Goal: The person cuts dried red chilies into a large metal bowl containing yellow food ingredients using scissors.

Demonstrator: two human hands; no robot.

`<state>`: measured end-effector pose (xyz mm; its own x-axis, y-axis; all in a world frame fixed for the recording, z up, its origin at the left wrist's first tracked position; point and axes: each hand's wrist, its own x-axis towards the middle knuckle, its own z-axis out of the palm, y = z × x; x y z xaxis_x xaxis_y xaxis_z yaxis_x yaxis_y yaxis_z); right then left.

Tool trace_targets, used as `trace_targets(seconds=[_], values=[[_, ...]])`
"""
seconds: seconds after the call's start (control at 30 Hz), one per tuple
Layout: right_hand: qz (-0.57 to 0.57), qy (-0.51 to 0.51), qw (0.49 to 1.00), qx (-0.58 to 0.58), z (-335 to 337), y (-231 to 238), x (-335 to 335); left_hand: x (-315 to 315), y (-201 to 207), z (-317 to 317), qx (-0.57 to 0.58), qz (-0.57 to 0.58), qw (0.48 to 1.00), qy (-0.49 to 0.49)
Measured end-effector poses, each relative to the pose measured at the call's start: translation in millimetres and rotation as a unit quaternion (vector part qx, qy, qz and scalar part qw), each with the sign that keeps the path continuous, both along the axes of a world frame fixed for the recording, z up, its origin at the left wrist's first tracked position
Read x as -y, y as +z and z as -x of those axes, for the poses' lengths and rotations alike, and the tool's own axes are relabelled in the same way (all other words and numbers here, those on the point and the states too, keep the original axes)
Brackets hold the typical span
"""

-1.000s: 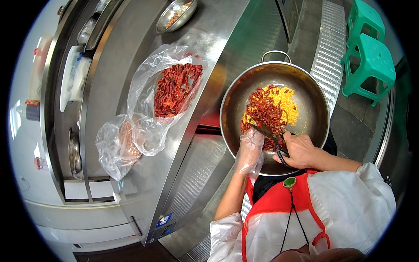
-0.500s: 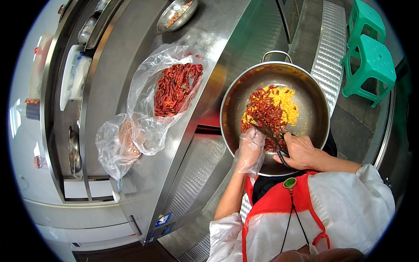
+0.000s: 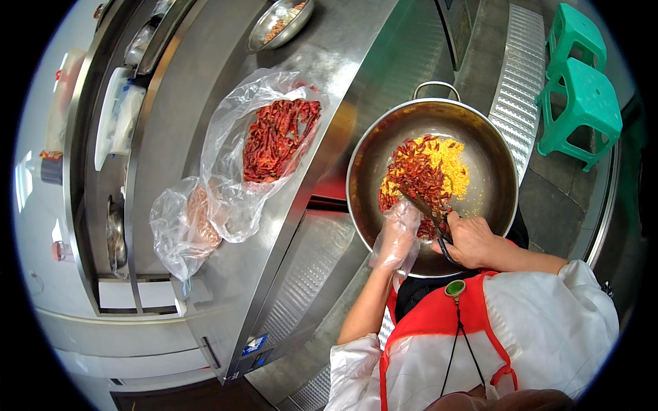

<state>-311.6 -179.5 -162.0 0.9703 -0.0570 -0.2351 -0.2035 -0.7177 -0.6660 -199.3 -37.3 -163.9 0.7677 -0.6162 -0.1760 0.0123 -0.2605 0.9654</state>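
Note:
A wide, deep steel pan (image 3: 499, 205) with a loop handle sits in front of me. Inside it, cut dried red chillies (image 3: 419, 164) lie partly over a heap of yellow grains (image 3: 452, 159). My right hand (image 3: 473, 241) grips black-handled scissors (image 3: 419, 204), the blades pointing up and left over the pan. At the blade tips my left hand (image 3: 399, 229), in a clear plastic glove, is closed with red chillies at its fingertips; how many it holds is hidden.
Left of the pan, a steel counter (image 3: 301, 198) carries an open clear bag of dried red chillies (image 3: 279, 140), a smaller tied bag (image 3: 199, 219) and a steel bowl (image 3: 282, 27) with brownish contents. Green plastic stools (image 3: 581, 103) stand at the far right. Shelves (image 3: 113, 185) line the left.
My left hand has shifted slightly right in the view, and the scissor blades look closer together than before. The pan and bags keep their places.

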Motion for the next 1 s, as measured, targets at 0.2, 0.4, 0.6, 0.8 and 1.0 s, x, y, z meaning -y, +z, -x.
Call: trace_targets(seconds=[0.2,0.4,0.6,0.8,1.0], values=[[0.002,-0.025,1.0,0.004,3,-9,-2,-7,-24,-7,0.054,-0.017,0.998,-0.006],[-0.039,-0.048,0.998,-0.03,1,-9,2,-5,13,-6,0.131,-0.192,0.972,-0.031],[-0.077,-0.007,0.995,-0.069,-3,4,8,-14,63,-5,0.331,-0.209,0.92,0.039],[-0.072,0.006,0.993,-0.091,-5,7,6,-52,147,-77,0.485,-0.23,0.821,0.193],[-0.056,0.017,0.997,-0.049,-2,1,2,-97,165,-172,0.559,-0.335,0.742,0.159]])
